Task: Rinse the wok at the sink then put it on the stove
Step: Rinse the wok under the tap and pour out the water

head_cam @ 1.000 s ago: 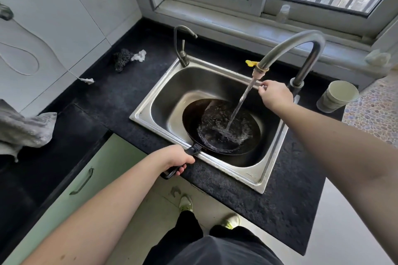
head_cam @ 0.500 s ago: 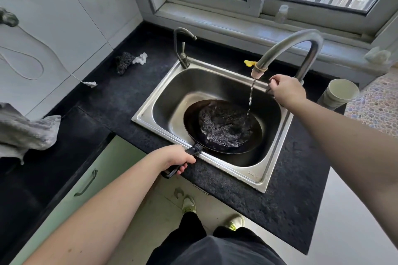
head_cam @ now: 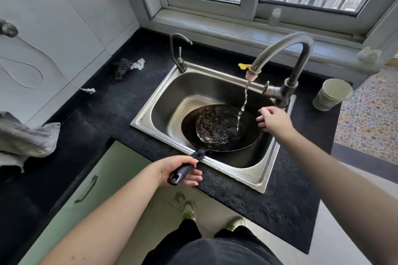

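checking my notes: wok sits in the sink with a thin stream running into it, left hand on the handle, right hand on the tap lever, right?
Not quite. In the head view the right hand is off the tap lever, hovering open above the wok. The rest holds.

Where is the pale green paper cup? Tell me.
In the head view, the pale green paper cup stands at right on the black countertop, just beyond the tall grey tap.

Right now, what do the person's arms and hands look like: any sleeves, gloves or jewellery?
Both forearms are bare as far as the frame shows, with no sleeves in view. The left hand and right hand wear no gloves, and no rings, watch or bracelet can be seen.
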A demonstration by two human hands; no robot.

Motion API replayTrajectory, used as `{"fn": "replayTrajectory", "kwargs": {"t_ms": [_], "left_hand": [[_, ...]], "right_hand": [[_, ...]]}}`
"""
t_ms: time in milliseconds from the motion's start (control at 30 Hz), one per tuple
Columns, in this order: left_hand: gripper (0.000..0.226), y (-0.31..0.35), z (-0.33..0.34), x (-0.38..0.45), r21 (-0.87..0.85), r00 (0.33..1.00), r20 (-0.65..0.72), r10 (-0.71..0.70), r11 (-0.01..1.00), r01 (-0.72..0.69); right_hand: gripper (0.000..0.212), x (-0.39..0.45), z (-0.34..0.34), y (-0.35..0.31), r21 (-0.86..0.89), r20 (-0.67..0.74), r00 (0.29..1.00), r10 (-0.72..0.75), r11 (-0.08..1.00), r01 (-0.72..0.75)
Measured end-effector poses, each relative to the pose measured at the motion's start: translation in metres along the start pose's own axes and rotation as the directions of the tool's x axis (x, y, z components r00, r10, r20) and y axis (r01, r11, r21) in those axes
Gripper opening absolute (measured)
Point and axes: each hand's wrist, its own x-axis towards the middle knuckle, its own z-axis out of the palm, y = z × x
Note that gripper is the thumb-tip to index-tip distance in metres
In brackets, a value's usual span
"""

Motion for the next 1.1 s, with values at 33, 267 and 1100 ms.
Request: {"fn": "replayTrajectory", "kwargs": {"t_ms": [33,267,1100], "left_hand": [[0.018,-0.002,0.002,0.000,-0.053,1.000,0.001,0.003,0.999,-0.003],[0.025,0.001,0.010,0.003,-0.089,0.981,0.131,-0.140,0.984,0.152],[0.028,-0.009,-0.004,0.005,-0.073,0.970,0.244,0.016,0.997,0.002]], "right_hand": [[0.028,-0.011,0.006,0.005,0.034,0.031,0.999,0.035,0.999,-0.036],[0.023,-0.100,0.061,0.029,0.105,0.263,0.941,0.214,0.963,-0.249],[0.054,-0.149,0.190,0.003,0.531,0.514,0.665,0.542,0.408,-0.742]]}}
